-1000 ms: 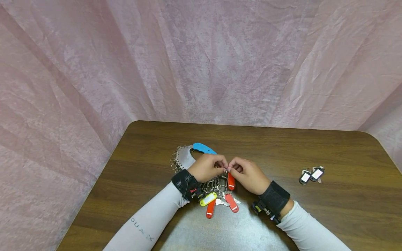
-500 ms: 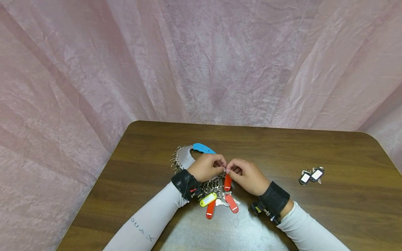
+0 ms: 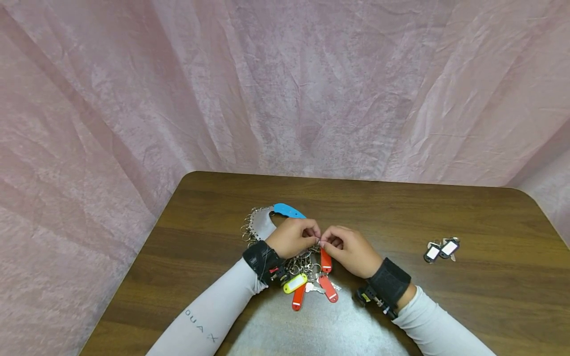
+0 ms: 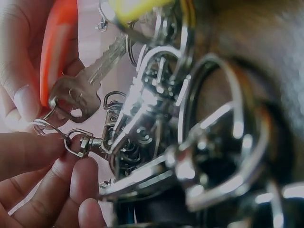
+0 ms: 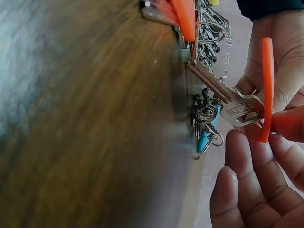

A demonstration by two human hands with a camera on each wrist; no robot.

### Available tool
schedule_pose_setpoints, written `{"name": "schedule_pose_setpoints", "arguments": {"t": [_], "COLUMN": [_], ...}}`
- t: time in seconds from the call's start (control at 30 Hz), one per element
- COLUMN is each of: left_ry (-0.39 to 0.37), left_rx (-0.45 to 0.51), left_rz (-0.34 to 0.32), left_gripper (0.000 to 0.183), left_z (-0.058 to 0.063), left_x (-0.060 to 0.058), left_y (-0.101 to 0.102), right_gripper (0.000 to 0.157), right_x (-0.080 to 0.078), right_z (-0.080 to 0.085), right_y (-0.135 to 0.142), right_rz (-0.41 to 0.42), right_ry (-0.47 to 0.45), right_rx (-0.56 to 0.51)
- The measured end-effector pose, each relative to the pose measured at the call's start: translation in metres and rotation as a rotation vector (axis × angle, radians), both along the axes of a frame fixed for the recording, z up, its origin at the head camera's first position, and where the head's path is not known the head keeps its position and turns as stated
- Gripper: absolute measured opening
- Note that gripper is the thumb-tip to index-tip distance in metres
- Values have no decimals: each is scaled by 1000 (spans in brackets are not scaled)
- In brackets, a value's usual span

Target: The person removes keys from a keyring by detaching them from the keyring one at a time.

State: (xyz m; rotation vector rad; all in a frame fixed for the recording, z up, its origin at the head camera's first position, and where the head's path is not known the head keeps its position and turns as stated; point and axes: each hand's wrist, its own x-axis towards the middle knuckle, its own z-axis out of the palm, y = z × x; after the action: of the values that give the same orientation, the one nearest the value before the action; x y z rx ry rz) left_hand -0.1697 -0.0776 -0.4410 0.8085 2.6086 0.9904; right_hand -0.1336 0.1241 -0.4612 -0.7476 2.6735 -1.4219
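Observation:
Both hands meet at the right side of a curved grey plate with a blue handle part and many metal clasps along its edge. My left hand pinches a small swivel clasp. With thumb and finger, my right hand pinches the thin split ring that carries a red key tag and a silver key. The ring touches the clasp's end loop; whether it passes through cannot be told. The tag hangs below the fingertips in the head view.
A yellow key tag and two red key tags, one red tag left and another red tag right, lie with keys below the hands. Two black key tags with keys lie far right on the wooden table.
My right hand has shifted slightly left, closer against the left fingertips. The hanging red key tag swung left, then a little back right. My left hand has barely moved.

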Motion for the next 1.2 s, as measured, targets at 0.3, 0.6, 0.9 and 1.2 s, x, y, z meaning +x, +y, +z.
{"name": "schedule_pose_setpoints", "arguments": {"t": [0.3,0.6,0.9,1.2], "left_ry": [26,44,53,70], "left_rx": [5,4,9,19], "left_rz": [-18,-29,-35,-40], "left_gripper": [5,6,7,8], "left_z": [-2,-2,-2,-2], "left_x": [0,0,0,0], "left_y": [0,1,0,1], "right_gripper": [4,5,4,4], "right_x": [0,0,-1,-2], "right_z": [1,0,-2,-2], "right_y": [0,1,1,1], "right_rz": [-11,-27,-38,-44], "right_ry": [7,8,3,-18], "right_rx": [10,15,16,24]}}
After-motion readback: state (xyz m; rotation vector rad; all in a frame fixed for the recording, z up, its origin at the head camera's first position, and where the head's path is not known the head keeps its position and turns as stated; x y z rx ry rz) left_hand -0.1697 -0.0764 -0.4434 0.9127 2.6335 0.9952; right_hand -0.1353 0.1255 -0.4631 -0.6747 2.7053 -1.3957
